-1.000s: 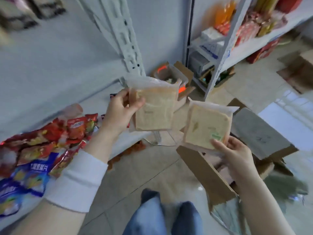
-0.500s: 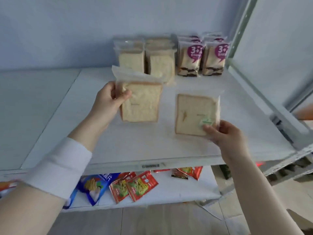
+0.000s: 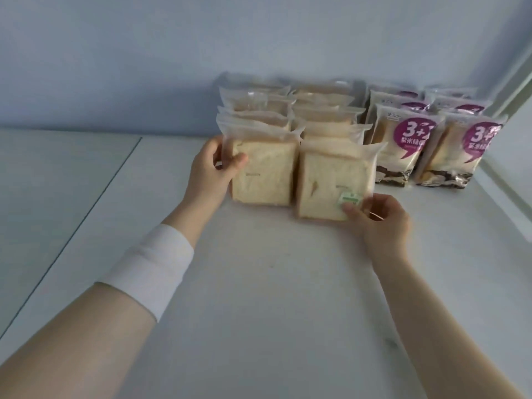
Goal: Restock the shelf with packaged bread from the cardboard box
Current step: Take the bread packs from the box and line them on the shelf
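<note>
At frame centre, the left hand [image 3: 213,171] is gripping one bread pack [image 3: 263,177] on the shelf [image 3: 259,283]; the right hand [image 3: 380,223] is pinching another bread pack [image 3: 331,182].

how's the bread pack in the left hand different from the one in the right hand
The left hand holds the left bread pack by its upper left edge; the right hand pinches the right bread pack at its lower right corner. The right pack carries a small green label; the left pack shows none. The right pack sits nearer the camera. Both are clear-wrapped sliced bread, upright at the front of their rows.
</note>
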Tool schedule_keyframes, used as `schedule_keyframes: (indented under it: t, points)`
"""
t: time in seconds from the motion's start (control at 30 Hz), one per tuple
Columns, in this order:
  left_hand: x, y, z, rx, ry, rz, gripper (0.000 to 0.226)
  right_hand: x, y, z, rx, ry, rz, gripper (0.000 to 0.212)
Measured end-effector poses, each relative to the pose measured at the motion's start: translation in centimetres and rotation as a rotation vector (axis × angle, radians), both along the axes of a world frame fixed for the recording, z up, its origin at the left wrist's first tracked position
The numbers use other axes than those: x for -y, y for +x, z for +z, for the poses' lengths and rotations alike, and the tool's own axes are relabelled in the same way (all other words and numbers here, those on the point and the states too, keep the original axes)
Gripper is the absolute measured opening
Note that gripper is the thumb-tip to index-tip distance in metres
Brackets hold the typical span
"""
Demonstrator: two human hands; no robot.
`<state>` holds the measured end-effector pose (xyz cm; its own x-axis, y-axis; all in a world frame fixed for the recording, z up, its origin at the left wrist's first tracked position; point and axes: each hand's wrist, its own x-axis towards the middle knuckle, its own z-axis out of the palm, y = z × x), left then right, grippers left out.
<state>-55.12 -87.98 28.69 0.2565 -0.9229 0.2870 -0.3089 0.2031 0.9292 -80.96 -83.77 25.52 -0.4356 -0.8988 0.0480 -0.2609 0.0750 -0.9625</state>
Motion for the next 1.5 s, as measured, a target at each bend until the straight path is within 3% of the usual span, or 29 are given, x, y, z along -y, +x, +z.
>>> schedule_keyframes:
  t: [0.1,0.37,0.47,0.6,0.73,0.97,1.07,1.2,1.33,1.5]
  points:
    - [0.7,0.0,-0.7,0.103,-0.006,0.063,0.036,0.4,0.3,-0.3,-0.159,-0.006,-0.028,0.030]
    - [-2.2,-0.5,1.9,0.100,-0.009,0.132,0.062,-2.7,1.0,2.2,-0.196,0.035,0.003,0.060]
    - [-6.1,-1.5,3.0,0.453,-0.220,0.177,0.057,-7.1,0.0,3.4,-0.399,0.048,-0.038,0.065]
    - [-12.7,-7.1,3.4,0.992,-0.364,-0.298,0.050,-15.8,-2.2,4.1,-0.778,0.108,-0.169,0.063]
    - [-20.5,-15.8,3.8,1.272,-0.338,-0.653,0.041,-25.8,-6.3,4.2,-0.879,0.337,-0.265,0.057]
    - [-36.0,-32.8,0.6,1.455,-0.526,-0.954,0.032,-45.8,-17.2,1.4,-0.870,0.659,-0.463,0.056]
    - [-42.9,-39.8,-3.9,1.541,-0.513,-1.070,0.037,-55.1,-21.4,-2.8,-0.832,0.844,-0.527,0.053]
    - [-50.9,-46.4,-10.4,1.609,-0.424,-1.306,0.041,-65.7,-24.8,-8.5,-0.628,1.128,-0.621,0.044]
    - [-55.3,-51.8,-16.1,1.665,-0.347,-1.428,0.040,-70.8,-28.9,-13.2,-0.486,1.252,-0.615,0.042]
    - [-56.6,-59.4,-23.3,1.735,-0.295,-1.535,0.040,-70.7,-35.2,-19.8,-0.325,1.333,-0.565,0.041]
